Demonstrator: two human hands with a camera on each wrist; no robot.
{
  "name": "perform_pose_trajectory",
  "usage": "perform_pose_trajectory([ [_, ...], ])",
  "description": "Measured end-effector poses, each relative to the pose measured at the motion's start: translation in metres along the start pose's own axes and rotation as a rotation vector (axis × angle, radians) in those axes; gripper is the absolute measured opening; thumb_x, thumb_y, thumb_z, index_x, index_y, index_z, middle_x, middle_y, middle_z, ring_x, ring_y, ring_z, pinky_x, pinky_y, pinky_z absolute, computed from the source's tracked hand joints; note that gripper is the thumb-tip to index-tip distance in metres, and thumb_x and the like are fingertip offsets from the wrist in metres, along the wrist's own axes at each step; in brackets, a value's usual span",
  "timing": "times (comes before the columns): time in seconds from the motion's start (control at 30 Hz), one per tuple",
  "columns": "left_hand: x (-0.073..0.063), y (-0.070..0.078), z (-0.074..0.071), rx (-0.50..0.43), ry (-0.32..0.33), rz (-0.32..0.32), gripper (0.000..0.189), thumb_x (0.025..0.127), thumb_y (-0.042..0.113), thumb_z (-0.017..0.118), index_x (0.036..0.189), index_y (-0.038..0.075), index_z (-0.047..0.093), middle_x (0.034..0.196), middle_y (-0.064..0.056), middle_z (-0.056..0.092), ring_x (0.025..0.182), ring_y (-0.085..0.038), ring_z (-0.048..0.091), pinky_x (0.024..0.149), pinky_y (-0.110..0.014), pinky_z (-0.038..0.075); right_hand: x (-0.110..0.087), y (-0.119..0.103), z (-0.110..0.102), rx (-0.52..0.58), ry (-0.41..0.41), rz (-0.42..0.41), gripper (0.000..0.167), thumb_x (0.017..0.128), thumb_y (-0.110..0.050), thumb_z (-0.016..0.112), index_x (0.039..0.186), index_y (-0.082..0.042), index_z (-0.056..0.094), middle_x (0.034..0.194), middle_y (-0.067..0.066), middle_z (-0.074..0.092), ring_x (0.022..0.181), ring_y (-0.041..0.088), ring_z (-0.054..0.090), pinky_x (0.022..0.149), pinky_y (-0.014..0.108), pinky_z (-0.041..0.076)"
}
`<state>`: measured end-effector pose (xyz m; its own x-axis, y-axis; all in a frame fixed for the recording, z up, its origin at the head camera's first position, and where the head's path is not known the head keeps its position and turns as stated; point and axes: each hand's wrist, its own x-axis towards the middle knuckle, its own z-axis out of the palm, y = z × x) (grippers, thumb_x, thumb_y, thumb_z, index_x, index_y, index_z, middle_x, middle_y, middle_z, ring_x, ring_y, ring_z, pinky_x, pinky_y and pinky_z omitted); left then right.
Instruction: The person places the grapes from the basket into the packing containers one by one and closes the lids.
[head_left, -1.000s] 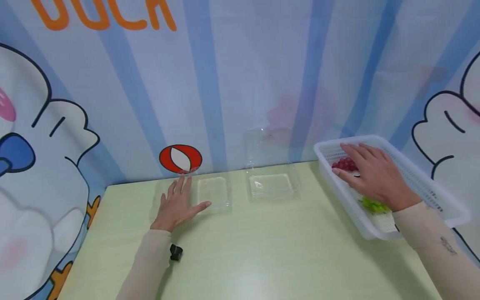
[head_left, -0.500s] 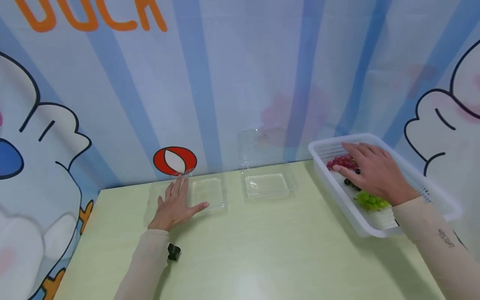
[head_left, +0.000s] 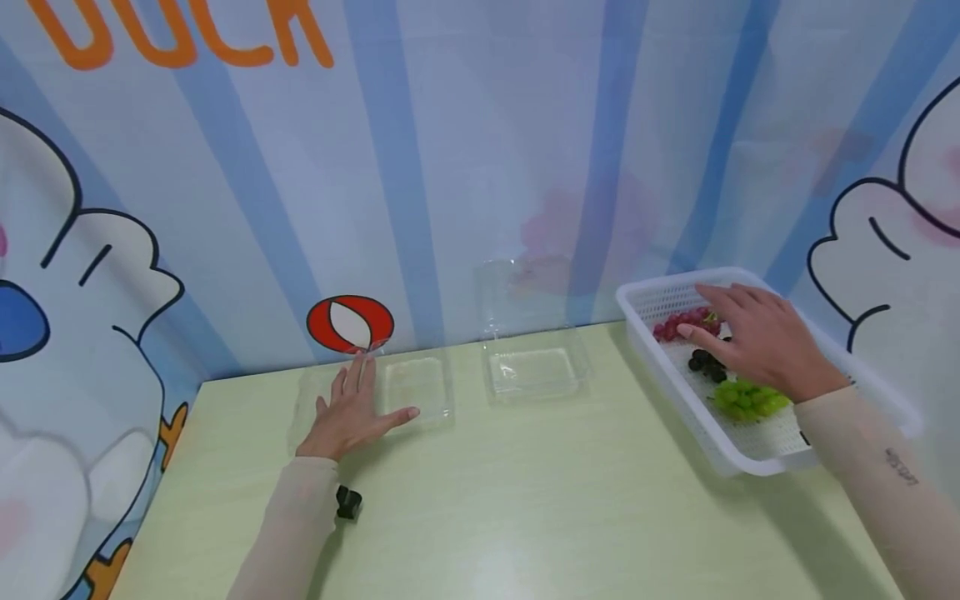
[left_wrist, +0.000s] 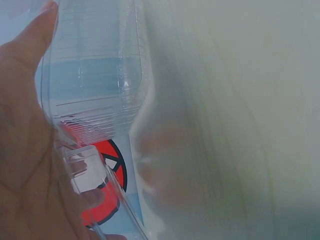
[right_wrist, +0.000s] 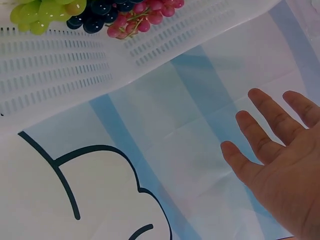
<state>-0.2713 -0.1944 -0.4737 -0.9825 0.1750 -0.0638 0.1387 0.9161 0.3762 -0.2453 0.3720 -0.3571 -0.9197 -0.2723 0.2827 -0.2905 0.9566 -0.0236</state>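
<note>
Grapes [head_left: 707,364] lay in the basket [head_left: 677,383] at three o'clock, none visibly boxed, right hand [head_left: 770,343] relaxed above; left hand [head_left: 348,414] spread over a box [head_left: 415,386] at eight.

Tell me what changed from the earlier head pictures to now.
The right hand shifted slightly rightward over the white basket, uncovering more of the dark grapes and green grapes. Nothing was taken hold of or let go. The left hand stayed at the left clear container; the right clear container and the basket stayed put.
</note>
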Motion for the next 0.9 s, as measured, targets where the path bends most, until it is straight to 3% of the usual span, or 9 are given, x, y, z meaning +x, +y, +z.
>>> perform_pose_trajectory([
  [0.37, 0.001, 0.001, 0.0, 0.004, -0.035, -0.023, 0.131, 0.077, 0.091, 0.051, 0.164, 0.008, -0.002, 0.171, -0.015, -0.008, 0.153, -0.049, 0.0, 0.106, -0.085, 0.006, 0.006, 0.015, -0.001, -0.03, -0.108, 0.065, 0.084, 0.099, -0.064, 0.048, 0.157, -0.004, 0.037, 0.15, 0.032, 0.042, 0.136, 0.054, 0.037, 0.108, 0.073, 0.028],
  [0.9, 0.0, 0.002, -0.001, -0.015, -0.039, -0.02, 0.13, 0.078, 0.088, 0.053, 0.164, 0.007, -0.001, 0.171, -0.016, -0.007, 0.152, -0.05, 0.0, 0.105, -0.085, 0.006, 0.009, 0.03, 0.01, -0.057, -0.158, 0.045, 0.082, 0.1, -0.063, 0.049, 0.155, -0.003, 0.04, 0.146, 0.034, 0.046, 0.132, 0.056, 0.041, 0.105, 0.074, 0.03],
])
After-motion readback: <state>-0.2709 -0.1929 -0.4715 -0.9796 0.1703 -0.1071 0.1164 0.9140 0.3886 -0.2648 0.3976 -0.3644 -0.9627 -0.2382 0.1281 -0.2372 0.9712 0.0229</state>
